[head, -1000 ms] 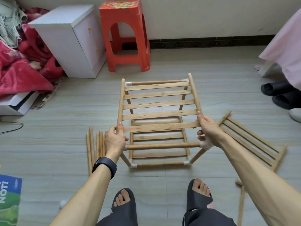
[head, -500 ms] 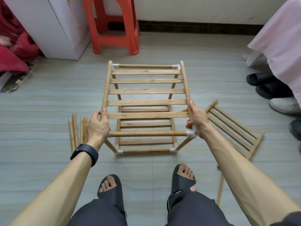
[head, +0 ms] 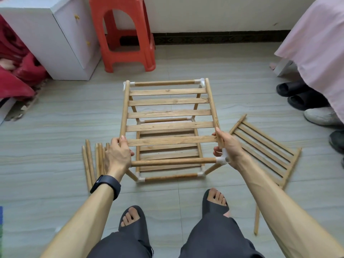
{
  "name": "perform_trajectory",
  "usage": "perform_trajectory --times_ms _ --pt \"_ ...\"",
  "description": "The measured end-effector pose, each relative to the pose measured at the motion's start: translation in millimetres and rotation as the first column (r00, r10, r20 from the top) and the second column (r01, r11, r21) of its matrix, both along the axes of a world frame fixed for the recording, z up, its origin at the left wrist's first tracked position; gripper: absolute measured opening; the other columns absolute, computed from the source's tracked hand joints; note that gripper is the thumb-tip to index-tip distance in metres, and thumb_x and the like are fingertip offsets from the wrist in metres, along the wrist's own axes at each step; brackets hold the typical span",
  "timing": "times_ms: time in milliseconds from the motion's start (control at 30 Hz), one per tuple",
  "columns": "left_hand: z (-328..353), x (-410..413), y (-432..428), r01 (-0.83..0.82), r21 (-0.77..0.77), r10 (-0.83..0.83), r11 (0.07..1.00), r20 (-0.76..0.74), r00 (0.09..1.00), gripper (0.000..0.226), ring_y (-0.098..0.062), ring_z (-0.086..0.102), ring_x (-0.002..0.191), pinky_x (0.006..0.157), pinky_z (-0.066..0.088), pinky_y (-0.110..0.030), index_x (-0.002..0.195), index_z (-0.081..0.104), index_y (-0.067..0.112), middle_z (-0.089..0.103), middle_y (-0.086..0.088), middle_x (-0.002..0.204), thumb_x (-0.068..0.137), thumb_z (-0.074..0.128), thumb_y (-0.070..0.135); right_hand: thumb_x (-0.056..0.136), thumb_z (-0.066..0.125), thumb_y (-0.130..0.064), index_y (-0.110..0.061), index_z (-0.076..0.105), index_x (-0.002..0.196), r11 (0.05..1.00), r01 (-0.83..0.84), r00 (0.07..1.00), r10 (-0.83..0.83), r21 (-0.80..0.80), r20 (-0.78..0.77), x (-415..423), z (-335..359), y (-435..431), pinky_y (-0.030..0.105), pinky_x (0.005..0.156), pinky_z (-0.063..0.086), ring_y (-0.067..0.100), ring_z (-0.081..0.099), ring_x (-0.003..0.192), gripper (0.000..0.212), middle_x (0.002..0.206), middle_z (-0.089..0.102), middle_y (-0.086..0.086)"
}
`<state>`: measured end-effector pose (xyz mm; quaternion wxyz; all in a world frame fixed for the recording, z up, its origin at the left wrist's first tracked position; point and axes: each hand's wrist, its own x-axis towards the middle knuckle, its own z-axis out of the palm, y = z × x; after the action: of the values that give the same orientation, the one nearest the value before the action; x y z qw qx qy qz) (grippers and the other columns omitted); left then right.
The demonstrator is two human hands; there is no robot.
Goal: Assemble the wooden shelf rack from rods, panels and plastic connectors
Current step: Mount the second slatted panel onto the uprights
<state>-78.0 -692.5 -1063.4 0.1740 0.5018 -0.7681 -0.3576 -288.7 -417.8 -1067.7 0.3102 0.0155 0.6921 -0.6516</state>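
Observation:
A two-tier wooden shelf rack stands on the floor in front of me, with slatted panels joined by rods and white plastic connectors. My left hand grips the near left corner of the top tier, fingers curled round the side rod. My right hand grips the near right corner, around the side rod just above the white connector. A spare slatted panel lies flat on the floor to the right. Several loose rods lie on the floor to the left, partly behind my left hand.
A red plastic stool and a white cabinet stand at the back left. Red bedding is at far left. Shoes and slippers sit under pink cloth on the right. One rod lies by my right foot.
The view has tilted down and then settled; the rack appears slightly closer. Both hands keep their hold on the near corners of the top tier.

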Motion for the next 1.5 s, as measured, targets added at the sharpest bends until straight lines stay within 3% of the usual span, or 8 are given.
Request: perform_trajectory --times_ms 133,300,467,667,833,1300,1400,1500 --pt "0 -3 -4 0.01 -0.012 -0.009 1.0 0.026 1.0 0.044 -0.028 0.064 0.077 0.074 0.056 -0.045 0.11 0.057 0.011 0.072 -0.001 0.077 0.108 0.028 0.044 0.103 0.053 -0.043 -0.016 0.067 0.106 0.996 0.042 0.989 -0.031 0.073 -0.148 16 -6 1 0.031 0.056 0.049 0.012 0.071 0.077 0.031 0.097 0.067 0.006" --pt "2 -6 -11 0.016 0.018 -0.017 1.0 0.018 1.0 0.047 -0.029 0.068 0.073 0.073 0.056 -0.044 0.111 0.058 0.009 0.069 0.001 0.083 0.108 0.027 0.044 0.106 0.046 -0.044 -0.017 0.067 0.106 0.987 0.072 0.983 -0.046 0.141 -0.177 13 2 -10 0.024 0.053 0.04 0.009 0.043 0.057 0.034 0.069 0.051 -0.002" --pt "-1 -7 -21 0.049 0.208 -0.016 0.977 -0.157 0.987 0.034 -0.015 0.07 0.058 0.046 0.051 -0.029 0.115 0.055 0.015 0.064 -0.003 0.101 0.109 0.033 0.04 0.106 0.051 -0.04 -0.015 0.066 0.097 0.993 0.106 0.991 -0.102 0.044 -0.088 7 3 -15 0.018 0.045 0.039 0.004 0.042 0.048 0.03 0.065 0.05 -0.003" --pt "4 -9 -21 -0.046 0.484 0.256 0.874 -0.378 0.89 0.027 -0.012 0.063 0.047 0.041 0.046 -0.023 0.101 0.067 0.013 0.062 -0.004 0.103 0.104 0.045 0.029 0.105 0.052 -0.041 -0.016 0.065 0.097 0.994 0.103 0.991 -0.099 0.039 -0.086 -1 -3 -19 0.021 0.048 0.039 0.008 0.043 0.055 0.029 0.067 0.049 -0.003" --pt "6 -12 -24 -0.055 0.411 0.189 0.91 -0.295 0.937 0.043 -0.01 0.063 0.056 0.04 0.046 -0.019 0.108 0.063 0.02 0.066 0.004 0.097 0.095 0.056 0.061 0.106 0.051 -0.039 -0.017 0.065 0.098 0.994 0.104 0.994 -0.104 -0.017 -0.025 -5 -2 -25 0.016 0.043 0.037 0.005 0.041 0.049 0.027 0.068 0.046 -0.003" --pt "3 -17 -26 -0.107 0.222 0.129 0.969 -0.087 0.988 0.04 -0.018 0.072 0.06 0.058 0.058 -0.034 0.089 0.059 0.021 0.069 -0.002 0.091 0.099 0.043 0.055 0.103 0.056 -0.035 -0.014 0.066 0.092 0.975 0.169 0.982 -0.153 -0.147 0.114 1 10 -28 0.027 0.052 0.042 0.012 0.045 0.051 0.026 0.059 0.047 -0.003" --pt "9 -16 -16 -0.063 -0.114 0.076 0.992 0.108 0.991 0.04 -0.032 0.061 0.101 0.081 0.045 -0.042 0.108 0.054 0.014 0.06 -0.011 0.107 0.099 0.042 0.052 0.104 0.055 -0.034 -0.013 0.066 0.094 0.972 0.165 0.983 -0.148 -0.169 0.109 3 9 -27 0.026 0.051 0.044 0.013 0.049 0.053 0.026 0.058 0.051 -0.004" --pt "20 -16 -2 0.292 -0.52 -0.184 0.803 0.249 0.951 0.05 -0.033 0.044 0.121 0.096 0.038 -0.048 0.129 0.048 0.016 0.045 -0.014 0.134 0.095 0.048 0.053 0.105 0.052 -0.034 -0.013 0.066 0.097 0.97 0.173 0.984 -0.162 -0.172 0.077 10 5 -29 0.024 0.051 0.046 0.011 0.051 0.055 0.026 0.061 0.052 -0.004"
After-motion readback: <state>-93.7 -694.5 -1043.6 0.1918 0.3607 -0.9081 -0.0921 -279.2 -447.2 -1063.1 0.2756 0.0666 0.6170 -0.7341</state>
